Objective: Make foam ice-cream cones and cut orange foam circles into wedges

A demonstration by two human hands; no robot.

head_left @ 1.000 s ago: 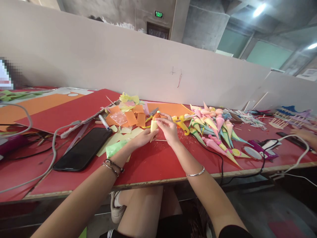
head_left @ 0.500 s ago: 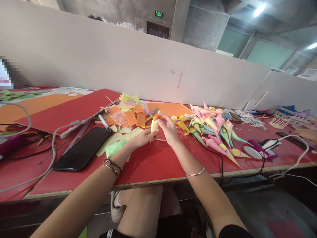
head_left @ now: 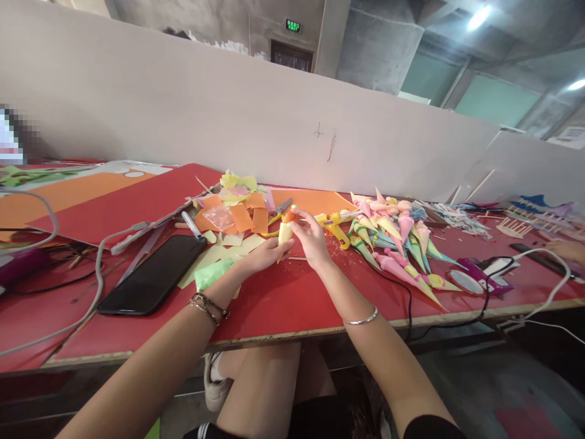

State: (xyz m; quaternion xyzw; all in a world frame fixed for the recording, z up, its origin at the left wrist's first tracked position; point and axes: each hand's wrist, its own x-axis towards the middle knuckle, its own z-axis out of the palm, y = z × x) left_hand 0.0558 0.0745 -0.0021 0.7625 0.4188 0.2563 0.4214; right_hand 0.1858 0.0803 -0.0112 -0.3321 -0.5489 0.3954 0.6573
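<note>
Yellow cone: the cone (head_left: 284, 234) is between both hands over the red table (head_left: 278, 308) — wide end up, point down, leaning a little
Left hand: this hand (head_left: 265, 255) pinches the cone low down, from its left side
Right hand: this hand (head_left: 313, 241) has thumb and finger bent by the orange top (head_left: 288, 216) — cannot tell if they squeeze it
Nearer the top: right hand

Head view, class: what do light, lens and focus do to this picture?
Head view throughout: the ceiling light glares white; the table looks stretched toward the edges, as through a wide lens; the pale yellow cone in the left hand is soft, fine detail lost; a co-worker's hand at the right edge is indistinct.
</note>
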